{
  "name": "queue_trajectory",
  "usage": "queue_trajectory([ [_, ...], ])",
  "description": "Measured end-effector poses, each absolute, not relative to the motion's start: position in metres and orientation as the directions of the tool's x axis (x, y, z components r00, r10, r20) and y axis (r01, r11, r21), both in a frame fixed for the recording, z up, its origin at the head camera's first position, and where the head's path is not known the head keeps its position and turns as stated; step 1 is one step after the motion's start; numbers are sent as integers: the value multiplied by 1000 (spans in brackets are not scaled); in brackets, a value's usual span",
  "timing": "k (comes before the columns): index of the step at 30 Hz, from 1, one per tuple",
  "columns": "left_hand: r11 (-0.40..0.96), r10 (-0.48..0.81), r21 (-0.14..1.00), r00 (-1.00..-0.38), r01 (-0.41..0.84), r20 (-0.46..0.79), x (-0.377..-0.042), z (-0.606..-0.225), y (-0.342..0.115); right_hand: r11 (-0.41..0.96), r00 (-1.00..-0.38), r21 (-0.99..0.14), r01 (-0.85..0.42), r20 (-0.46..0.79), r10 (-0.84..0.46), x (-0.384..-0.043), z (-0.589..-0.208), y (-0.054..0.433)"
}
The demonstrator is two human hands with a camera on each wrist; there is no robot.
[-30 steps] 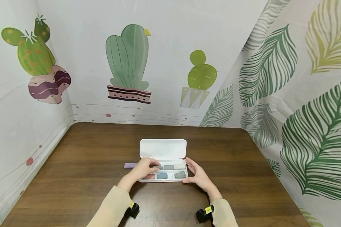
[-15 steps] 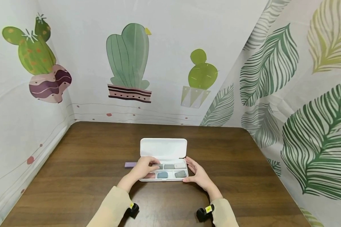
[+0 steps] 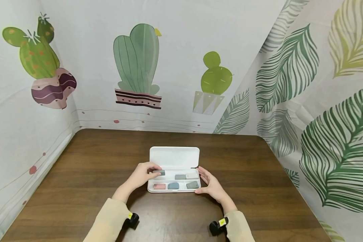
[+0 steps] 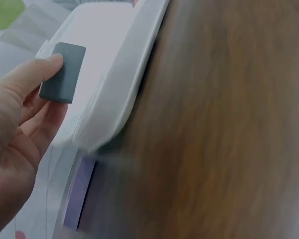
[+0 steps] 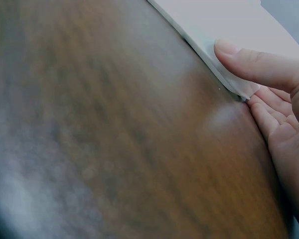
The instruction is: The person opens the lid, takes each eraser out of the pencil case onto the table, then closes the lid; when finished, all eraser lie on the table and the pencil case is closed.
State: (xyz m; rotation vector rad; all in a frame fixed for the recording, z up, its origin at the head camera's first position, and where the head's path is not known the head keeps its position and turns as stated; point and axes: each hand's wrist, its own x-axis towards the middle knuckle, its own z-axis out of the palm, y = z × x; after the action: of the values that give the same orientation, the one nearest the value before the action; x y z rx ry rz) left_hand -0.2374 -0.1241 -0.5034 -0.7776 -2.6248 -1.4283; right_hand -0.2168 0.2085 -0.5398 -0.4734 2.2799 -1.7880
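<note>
My left hand (image 3: 140, 175) pinches a small dark grey rectangular block (image 4: 64, 74) between thumb and fingers. It holds the block over the left end of an open white case (image 3: 173, 191). My right hand (image 3: 211, 187) holds the right end of the case, thumb at the front corner (image 5: 226, 47) and fingers along the side. In the front of the case lie a pink block (image 3: 159, 186), a blue block (image 3: 173, 186) and a grey block (image 3: 192, 185). Another grey block (image 3: 180, 176) and a white block (image 3: 192, 176) sit side by side at the back.
The case's hinged lid (image 3: 174, 157) stands raised at the back. A purple strip (image 4: 78, 194) lies by the case's left end, hidden behind my left hand in the head view. A brown wooden table (image 3: 245, 161) meets printed cloth walls (image 3: 181, 67).
My left hand has moved left with the dark grey block, lifting it from the back of the case. The pink block has come into full view. My right hand stays in place.
</note>
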Motion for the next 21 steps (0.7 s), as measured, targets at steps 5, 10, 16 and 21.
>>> queue_trajectory([
  [5, 483, 357, 754, -886, 445, 295, -238, -504, -143, 207, -925, -970, -128, 42, -377, -216, -539, 209],
  [10, 521, 302, 745, -906, 417, 296, -237, -508, -163, 210, -927, -970, -124, 37, -373, -216, -539, 208],
  [16, 540, 233, 756, -929, 370, 288, -235, -513, -185, 231, -932, -966, -116, 25, -362, -216, -539, 209],
  [21, 553, 192, 776, -953, 303, 235, -233, -515, -201, 230, -929, -965, -130, 37, -368, -217, -540, 209],
])
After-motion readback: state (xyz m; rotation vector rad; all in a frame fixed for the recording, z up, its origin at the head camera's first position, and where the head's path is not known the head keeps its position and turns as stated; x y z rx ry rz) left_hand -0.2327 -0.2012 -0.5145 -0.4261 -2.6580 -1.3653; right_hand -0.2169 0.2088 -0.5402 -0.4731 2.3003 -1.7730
